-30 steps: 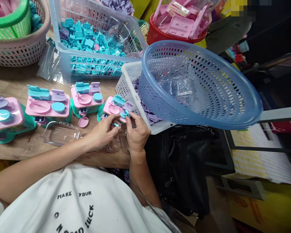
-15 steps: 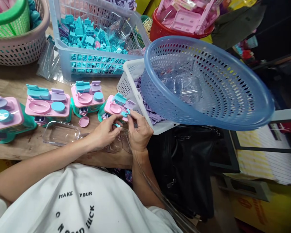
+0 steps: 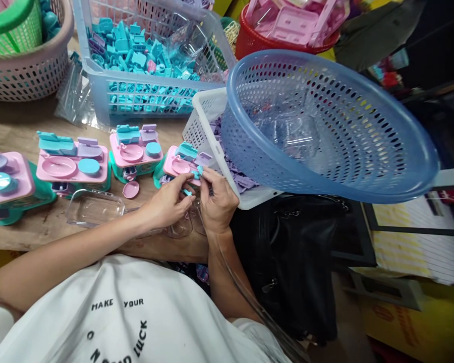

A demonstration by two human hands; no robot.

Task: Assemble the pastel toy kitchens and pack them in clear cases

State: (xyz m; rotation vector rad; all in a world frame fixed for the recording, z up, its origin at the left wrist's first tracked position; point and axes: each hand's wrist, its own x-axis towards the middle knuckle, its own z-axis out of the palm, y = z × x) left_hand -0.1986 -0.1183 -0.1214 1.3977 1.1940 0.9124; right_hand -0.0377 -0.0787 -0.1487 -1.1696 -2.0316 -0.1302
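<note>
Arranged as a row of toys (image 3: 76, 168) on table (image 3: 11, 118), before crate (image 3: 147, 79) and left of bin (image 3: 216, 143) beneath basin (image 3: 245, 131).

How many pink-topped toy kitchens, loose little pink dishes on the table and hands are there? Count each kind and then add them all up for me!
Pink-topped toy kitchens: 4
Loose pink dish: 1
Hands (left hand, right hand): 2
Total: 7
</note>
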